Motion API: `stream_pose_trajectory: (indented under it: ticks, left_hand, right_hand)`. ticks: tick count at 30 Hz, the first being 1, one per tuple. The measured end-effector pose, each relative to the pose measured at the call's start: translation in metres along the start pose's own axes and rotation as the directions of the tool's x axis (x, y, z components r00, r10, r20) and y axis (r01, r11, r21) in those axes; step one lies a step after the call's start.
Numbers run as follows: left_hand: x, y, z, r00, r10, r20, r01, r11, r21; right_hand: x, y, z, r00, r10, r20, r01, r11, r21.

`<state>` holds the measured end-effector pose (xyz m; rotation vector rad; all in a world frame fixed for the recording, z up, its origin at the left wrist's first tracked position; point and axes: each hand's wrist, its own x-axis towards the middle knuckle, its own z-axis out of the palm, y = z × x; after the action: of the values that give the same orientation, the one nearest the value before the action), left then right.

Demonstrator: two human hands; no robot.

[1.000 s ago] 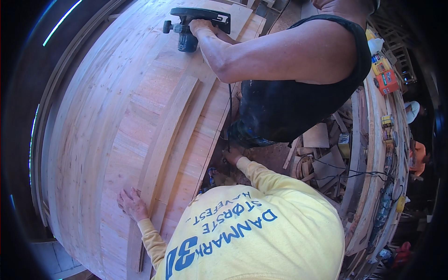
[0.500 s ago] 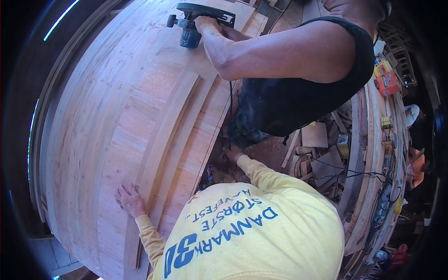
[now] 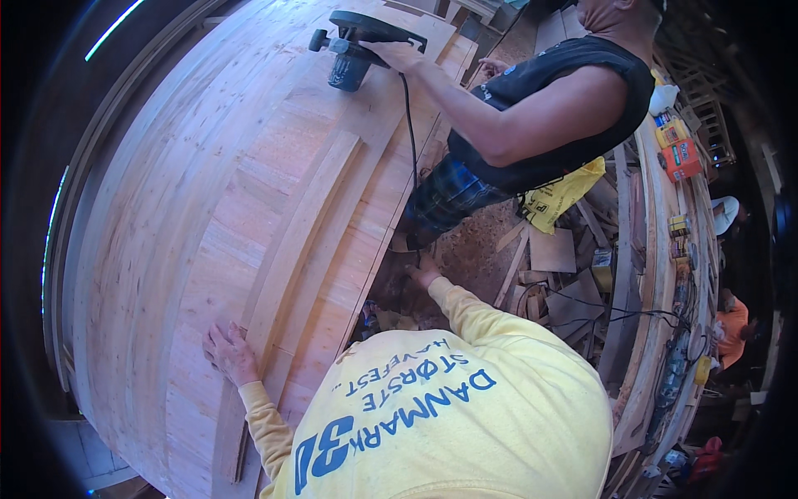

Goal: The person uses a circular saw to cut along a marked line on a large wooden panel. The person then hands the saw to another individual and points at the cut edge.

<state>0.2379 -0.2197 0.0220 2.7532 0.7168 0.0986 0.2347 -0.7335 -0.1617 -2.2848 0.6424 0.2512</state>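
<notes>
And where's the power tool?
In the head view, the power tool is near the top, left of centre, on the wood, touching the co-worker's hand.

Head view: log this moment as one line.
left hand: on wooden panel | right hand: at black cord | co-worker's hand: on power saw

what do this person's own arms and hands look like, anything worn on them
Both arms have long yellow fabric sleeves, creased, with no lettering visible on them. The matching yellow fabric shirt has dark printed lettering on its body. The left hand and right hand are bare, without gloves.
</notes>
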Motion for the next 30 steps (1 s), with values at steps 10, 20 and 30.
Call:
stream_pose_trajectory:
  ticks: [10,20,30]
  left_hand:
    - [0.016,0.021,0.017,0.967,0.210,-0.146,-0.224,0.971,-0.087]
    - [0.022,0.037,0.010,0.991,0.135,-0.020,-0.137,0.985,-0.106]
    - [0.027,0.047,0.008,0.992,0.121,0.020,-0.118,0.988,-0.103]
  right_hand:
    - [0.075,-0.130,-0.101,0.931,-0.322,-0.173,0.350,0.923,0.159]
    - [0.200,-0.395,-0.224,0.659,-0.682,-0.318,0.512,0.716,-0.474]
    - [0.251,-0.400,-0.214,0.526,-0.763,-0.376,0.639,0.646,-0.417]
